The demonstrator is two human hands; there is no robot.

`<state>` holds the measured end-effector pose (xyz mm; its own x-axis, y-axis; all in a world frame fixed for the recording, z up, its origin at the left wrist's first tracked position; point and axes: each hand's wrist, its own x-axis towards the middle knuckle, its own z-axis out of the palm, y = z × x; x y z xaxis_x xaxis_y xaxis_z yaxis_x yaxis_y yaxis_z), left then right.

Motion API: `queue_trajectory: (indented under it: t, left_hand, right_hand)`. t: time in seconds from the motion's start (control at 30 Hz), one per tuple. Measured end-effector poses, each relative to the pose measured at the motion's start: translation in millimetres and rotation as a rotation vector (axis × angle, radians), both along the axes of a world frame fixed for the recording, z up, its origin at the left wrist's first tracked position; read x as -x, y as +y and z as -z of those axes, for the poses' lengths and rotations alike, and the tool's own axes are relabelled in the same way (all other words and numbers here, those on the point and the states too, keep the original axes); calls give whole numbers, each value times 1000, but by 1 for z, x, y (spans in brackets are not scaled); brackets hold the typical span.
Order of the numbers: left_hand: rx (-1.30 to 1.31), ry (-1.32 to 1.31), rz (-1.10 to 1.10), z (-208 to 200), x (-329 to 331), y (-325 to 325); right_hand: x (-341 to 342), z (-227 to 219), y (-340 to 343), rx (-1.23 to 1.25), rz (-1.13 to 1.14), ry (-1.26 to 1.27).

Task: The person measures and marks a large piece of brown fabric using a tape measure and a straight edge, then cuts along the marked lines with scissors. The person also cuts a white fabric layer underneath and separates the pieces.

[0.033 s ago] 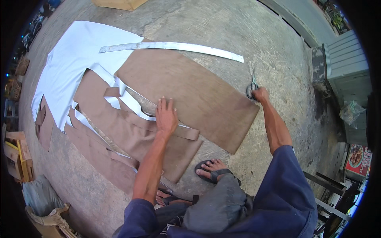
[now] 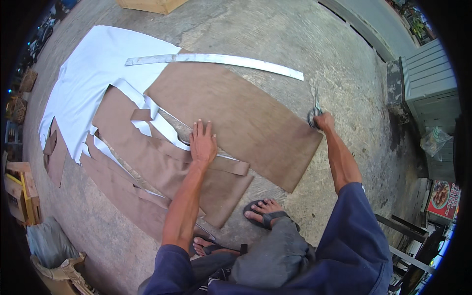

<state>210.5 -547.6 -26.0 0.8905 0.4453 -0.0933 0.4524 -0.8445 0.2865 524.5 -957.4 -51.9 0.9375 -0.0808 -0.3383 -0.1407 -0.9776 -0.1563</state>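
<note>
Sheets of brown material with a white underside, like vinyl or leather, are spread on the concrete ground. My left hand (image 2: pixel 203 141) lies flat on a cut brown strip and sheet, fingers stretched out. Off to the right, my right hand (image 2: pixel 324 121) is closed on the handles of a pair of scissors (image 2: pixel 316 103), whose blades point away from me. The scissors are beside the corner of the large brown sheet (image 2: pixel 236 108). A long metal straightedge (image 2: pixel 236 60) lies across the far edge of that sheet and the folded-over white side (image 2: pixel 118 49). Narrow white strips (image 2: pixel 164 129) curl between the pieces.
My sandalled foot (image 2: pixel 265 212) stands close to the near sheet's edge. A wooden box (image 2: pixel 150 5) is at the far side. To the left are wooden crates (image 2: pixel 27 191) and a grey sack (image 2: pixel 51 241). A pale cabinet (image 2: pixel 430 73) and a metal frame (image 2: pixel 408 241) stand right.
The view has shifted very slightly. Both hands, the scissors and the sheets otherwise keep their places.
</note>
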Motion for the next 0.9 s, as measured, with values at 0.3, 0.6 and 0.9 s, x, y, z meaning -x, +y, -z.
queue_trajectory:
  t: [0.3,0.6,0.9]
  left_hand:
    - [-3,150,61,-4,9,48]
    - [-128,118,161,-6,1,23]
    - [286,-43,805,-8,31,-176]
  right_hand:
    - [171,-41,-18,-789,686,-126]
    - [393,-74,-83,-648,704,-130]
    - [505,-81,-30,-1482,904,674]
